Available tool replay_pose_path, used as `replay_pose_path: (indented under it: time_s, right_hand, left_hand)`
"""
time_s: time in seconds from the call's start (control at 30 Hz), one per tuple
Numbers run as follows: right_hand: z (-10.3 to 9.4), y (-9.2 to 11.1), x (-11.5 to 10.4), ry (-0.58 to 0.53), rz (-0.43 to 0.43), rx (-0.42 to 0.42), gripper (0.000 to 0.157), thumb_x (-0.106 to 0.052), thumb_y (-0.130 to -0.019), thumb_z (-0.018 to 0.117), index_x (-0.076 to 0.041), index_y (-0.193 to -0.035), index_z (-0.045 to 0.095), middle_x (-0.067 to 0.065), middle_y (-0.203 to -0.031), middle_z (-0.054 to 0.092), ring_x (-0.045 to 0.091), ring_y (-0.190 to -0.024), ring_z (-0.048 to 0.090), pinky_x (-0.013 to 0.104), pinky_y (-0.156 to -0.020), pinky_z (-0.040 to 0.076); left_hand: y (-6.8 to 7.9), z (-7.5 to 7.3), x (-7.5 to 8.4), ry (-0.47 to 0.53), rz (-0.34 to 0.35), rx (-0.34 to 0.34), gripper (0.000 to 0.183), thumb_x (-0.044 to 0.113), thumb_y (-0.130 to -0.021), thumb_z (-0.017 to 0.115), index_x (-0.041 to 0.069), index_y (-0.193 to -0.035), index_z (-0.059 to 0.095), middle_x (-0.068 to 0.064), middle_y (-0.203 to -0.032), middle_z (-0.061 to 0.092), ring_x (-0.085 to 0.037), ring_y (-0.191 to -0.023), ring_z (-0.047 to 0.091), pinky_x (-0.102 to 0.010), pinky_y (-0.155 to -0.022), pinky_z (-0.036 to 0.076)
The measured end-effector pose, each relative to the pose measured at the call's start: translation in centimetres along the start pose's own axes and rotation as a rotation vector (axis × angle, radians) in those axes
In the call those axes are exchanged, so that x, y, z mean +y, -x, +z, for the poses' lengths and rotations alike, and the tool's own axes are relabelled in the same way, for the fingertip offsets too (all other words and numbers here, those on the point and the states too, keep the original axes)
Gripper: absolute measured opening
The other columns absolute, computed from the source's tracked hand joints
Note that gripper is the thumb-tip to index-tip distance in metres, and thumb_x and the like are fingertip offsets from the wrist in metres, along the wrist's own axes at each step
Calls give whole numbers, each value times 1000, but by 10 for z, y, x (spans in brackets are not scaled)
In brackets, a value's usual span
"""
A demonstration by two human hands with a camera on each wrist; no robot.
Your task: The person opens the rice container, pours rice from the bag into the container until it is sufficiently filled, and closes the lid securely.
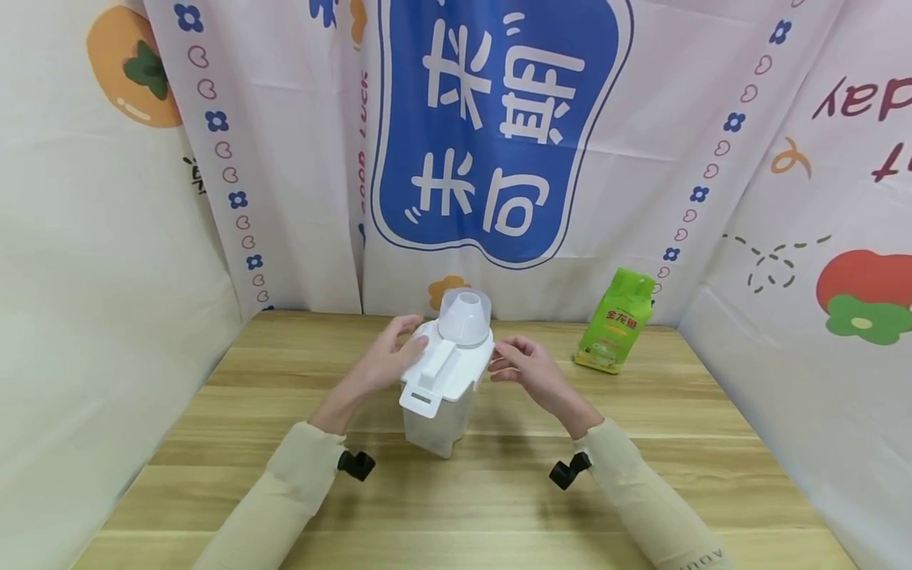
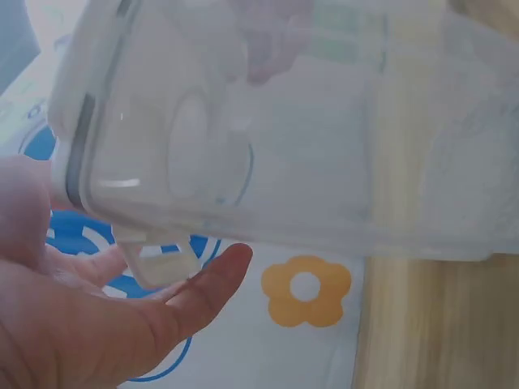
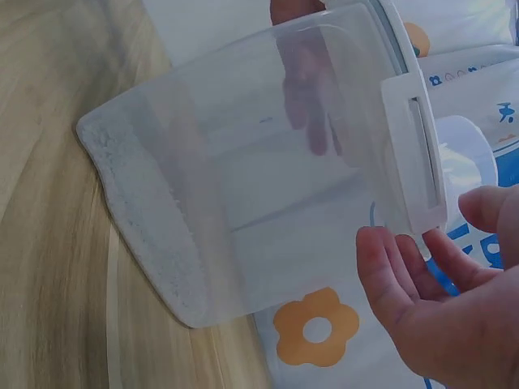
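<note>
A translucent plastic storage container (image 1: 436, 427) stands on the table, with a white lid (image 1: 461, 372) and a clear measuring cup (image 1: 466, 318) on top. White powder (image 3: 150, 215) lies in its bottom. On the left side my left hand (image 1: 385, 362) has its thumb by the lid's edge, and its extended fingers lie around a white latch (image 2: 166, 266) that juts outward. At the opposite side my right hand (image 1: 533, 370) has loosely bent fingers close to the lid's rim, beside another white latch (image 3: 412, 150). Whether those fingertips touch it is unclear.
A green bag (image 1: 614, 323) stands at the back right of the wooden table (image 1: 527, 507). Printed cloth (image 1: 306, 158) hangs behind the table and along both sides. A small black device sits at each wrist.
</note>
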State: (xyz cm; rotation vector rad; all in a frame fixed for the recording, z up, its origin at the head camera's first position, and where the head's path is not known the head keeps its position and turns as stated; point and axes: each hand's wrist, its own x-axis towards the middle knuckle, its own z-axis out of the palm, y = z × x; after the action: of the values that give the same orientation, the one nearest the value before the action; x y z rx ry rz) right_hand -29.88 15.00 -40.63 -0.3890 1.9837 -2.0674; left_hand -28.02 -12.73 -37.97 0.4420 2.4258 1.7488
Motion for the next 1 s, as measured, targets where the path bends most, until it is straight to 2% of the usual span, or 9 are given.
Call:
replay_pose_path:
  time_s: [0.2, 0.43, 0.63, 0.77, 1.0]
  right_hand:
    - [-2, -6, 1, -99, -13, -2, 13, -18, -101, 55, -7, -99, 62, 5, -91, 68, 17, -82, 67, 32, -78, 60]
    - [-3, -11, 11, -199, 6, -65, 11, -17, -100, 57, -11, -96, 65, 2, -85, 69, 16, -78, 67, 32, -77, 60]
    - [-4, -16, 18, -300, 25, -110, 12, -15, -101, 55, -12, -94, 65, 2, -82, 69, 14, -75, 66, 29, -73, 59]
    - [-5, -17, 21, -356, 43, -142, 17, -13, -102, 51, -12, -93, 66, 1, -80, 69, 13, -73, 65, 27, -72, 58]
    - [-4, -14, 25, -378, 30, -157, 12, -14, -100, 56, -11, -91, 63, 2, -80, 68, 13, -74, 64, 26, -71, 57]
  left_hand:
    - [13, 11, -2, 38, 0, 15, 61, 29, -103, 50, 7, -152, 21, -21, -156, 26, -41, -135, 42, -48, -103, 49]
    - [22, 17, -11, 50, -15, 23, 60, 31, -104, 47, 9, -152, 20, -26, -152, 27, -43, -126, 49, -42, -90, 56]
    - [22, 18, -15, 73, 0, 44, 59, 32, -103, 48, 11, -152, 22, -24, -152, 30, -40, -130, 45, -45, -97, 53]
    - [21, 16, -17, 87, 9, 32, 58, 32, -104, 47, 10, -152, 23, -25, -151, 31, -40, -129, 46, -42, -95, 53]
    - [16, 12, -21, 161, -12, 9, 53, 33, -104, 47, 14, -150, 27, -25, -138, 45, -30, -112, 56, -33, -83, 55]
